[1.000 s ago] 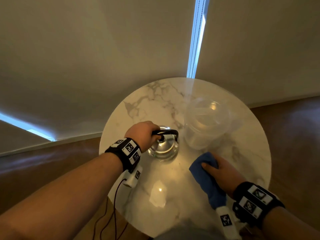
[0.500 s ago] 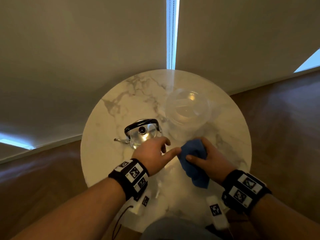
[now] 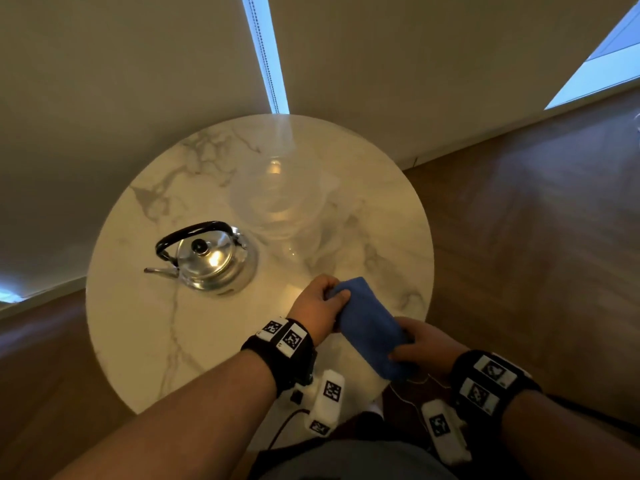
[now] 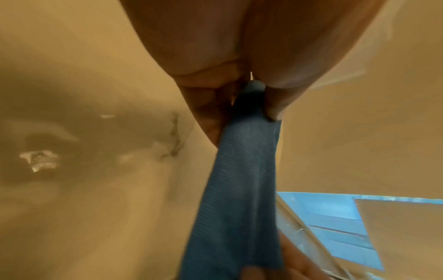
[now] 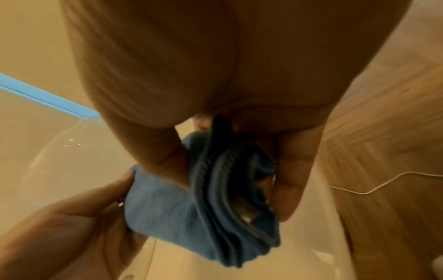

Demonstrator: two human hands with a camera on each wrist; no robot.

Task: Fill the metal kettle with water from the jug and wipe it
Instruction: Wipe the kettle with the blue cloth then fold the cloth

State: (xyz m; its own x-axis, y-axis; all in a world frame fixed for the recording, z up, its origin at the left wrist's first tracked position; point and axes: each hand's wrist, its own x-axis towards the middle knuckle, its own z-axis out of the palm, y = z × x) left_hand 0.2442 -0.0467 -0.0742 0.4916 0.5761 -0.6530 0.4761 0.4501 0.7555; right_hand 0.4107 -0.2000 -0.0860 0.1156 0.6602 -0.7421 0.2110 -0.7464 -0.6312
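A shiny metal kettle [image 3: 214, 263] with a black handle and lid knob stands on the round marble table [image 3: 145, 334], spout pointing left. Behind it to the right stands a clear plastic jug [image 3: 277, 199]. Both hands hold a folded blue cloth [image 3: 367, 327] above the table's near right part. My left hand [image 3: 320, 306] grips the cloth's far end [image 4: 242, 170]. My right hand [image 3: 426, 344] pinches its near end [image 5: 230, 185]. Neither hand touches the kettle.
The table stands against a pale wall with a bright window slit [image 3: 266, 53]. Wooden floor [image 3: 536, 237] lies to the right and left. A thin white cable [image 5: 383, 181] runs across the floor near the right hand.
My left hand let go of the kettle handle, came back toward me and took hold of the cloth's far end. The right hand lifted the cloth nearer. The kettle stands alone.
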